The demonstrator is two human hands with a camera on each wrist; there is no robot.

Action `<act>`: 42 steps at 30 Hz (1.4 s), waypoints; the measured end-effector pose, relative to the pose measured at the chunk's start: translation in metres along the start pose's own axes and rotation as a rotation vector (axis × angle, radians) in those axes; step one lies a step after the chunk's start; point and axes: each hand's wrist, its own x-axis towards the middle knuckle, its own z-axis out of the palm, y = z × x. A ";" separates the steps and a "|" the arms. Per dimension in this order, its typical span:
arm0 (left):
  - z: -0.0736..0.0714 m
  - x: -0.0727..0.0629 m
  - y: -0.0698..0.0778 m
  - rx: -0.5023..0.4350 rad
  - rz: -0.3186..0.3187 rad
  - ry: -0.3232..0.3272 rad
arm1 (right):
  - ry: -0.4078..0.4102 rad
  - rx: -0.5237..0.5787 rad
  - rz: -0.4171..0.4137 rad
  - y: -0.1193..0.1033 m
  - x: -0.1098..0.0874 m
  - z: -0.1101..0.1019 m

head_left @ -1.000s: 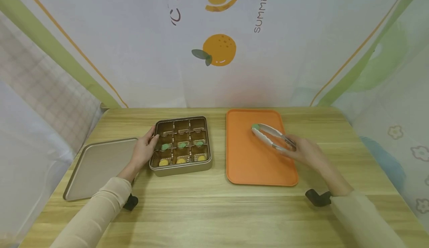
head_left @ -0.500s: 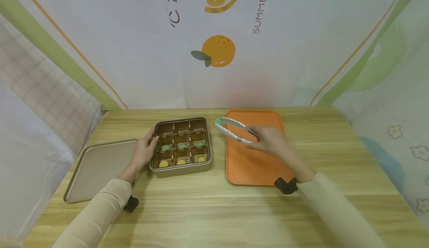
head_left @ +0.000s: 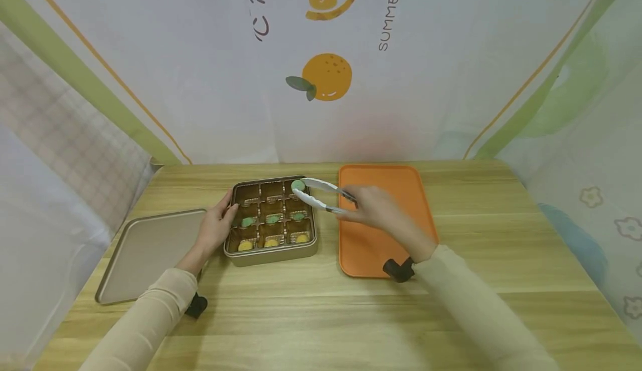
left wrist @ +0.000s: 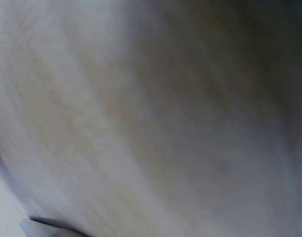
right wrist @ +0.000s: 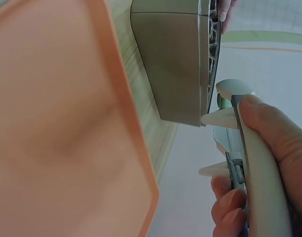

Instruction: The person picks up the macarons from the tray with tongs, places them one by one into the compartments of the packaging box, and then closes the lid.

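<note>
Your right hand (head_left: 373, 209) gripped tongs (head_left: 323, 185) at the tin (head_left: 271, 255).
Your left hand (head_left: 214, 224) held the tin's left side; the tongs pinched a green piece (head_left: 298, 185) above its far-right corner. An orange tray (head_left: 368, 248) lay right of the tin, on the bench (head_left: 301, 321).

Above the printed orange (head_left: 327, 77) on the white cloth (head_left: 426, 92), sideways "SUMMER" (head_left: 390, 13) stands to its right and dark Chinese characters (head_left: 257, 4), cut off and not fully legible, to its left.

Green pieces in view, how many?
4: one green piece in the tongs, over the far-right corner of the box; in its middle row, a left piece, a centre piece and a right piece. More may be hidden.
</note>
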 end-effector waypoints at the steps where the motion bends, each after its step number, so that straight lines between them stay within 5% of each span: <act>1: 0.000 0.000 0.000 -0.002 0.001 -0.002 | -0.004 -0.002 0.001 -0.001 0.002 0.001; 18: 0.000 -0.001 0.001 0.003 0.008 0.012 | -0.062 -0.053 0.043 -0.012 0.016 0.002; 42: 0.000 0.000 0.002 0.015 0.017 0.004 | -0.023 -0.051 0.016 -0.008 0.009 0.006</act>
